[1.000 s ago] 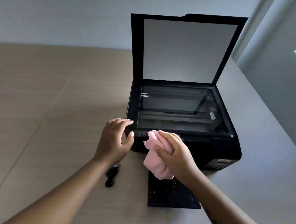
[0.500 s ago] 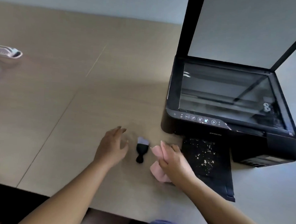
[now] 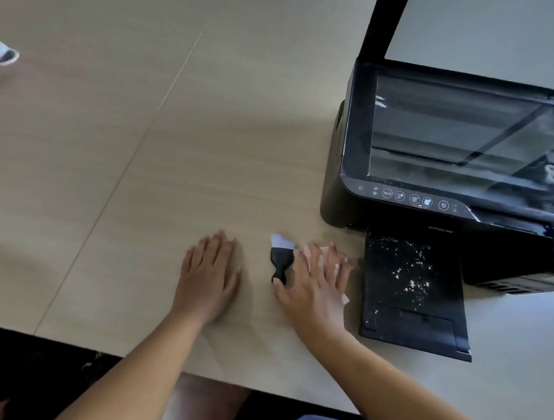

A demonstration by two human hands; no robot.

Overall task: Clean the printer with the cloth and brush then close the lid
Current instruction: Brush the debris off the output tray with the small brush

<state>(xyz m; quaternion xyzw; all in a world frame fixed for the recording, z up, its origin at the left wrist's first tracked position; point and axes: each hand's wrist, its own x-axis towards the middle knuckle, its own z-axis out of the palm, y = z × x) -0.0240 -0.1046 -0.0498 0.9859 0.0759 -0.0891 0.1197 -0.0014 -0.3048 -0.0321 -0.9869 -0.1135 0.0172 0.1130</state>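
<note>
A black printer point(image 3: 397, 216) stands at the right with its scanner lid point(image 3: 384, 26) raised and the glass point(image 3: 459, 136) exposed. Its front output tray point(image 3: 409, 297) is dotted with white specks. A small black brush point(image 3: 280, 259) with pale bristles lies on the table between my hands. My left hand point(image 3: 210, 270) rests flat on the table, fingers apart, holding nothing. My right hand point(image 3: 318, 284) lies flat beside the tray, its thumb touching the brush handle. The pink cloth is almost wholly hidden under that hand.
The wooden table point(image 3: 143, 170) stretches left, with a seam running diagonally across it. A small pale object point(image 3: 3, 54) lies at the far left edge. The table's near edge runs just below my forearms.
The view has swung down and left from the printer to the table front. My right hand brought the cloth down from the control panel and flattened over it. My left hand dropped flat beside the brush.
</note>
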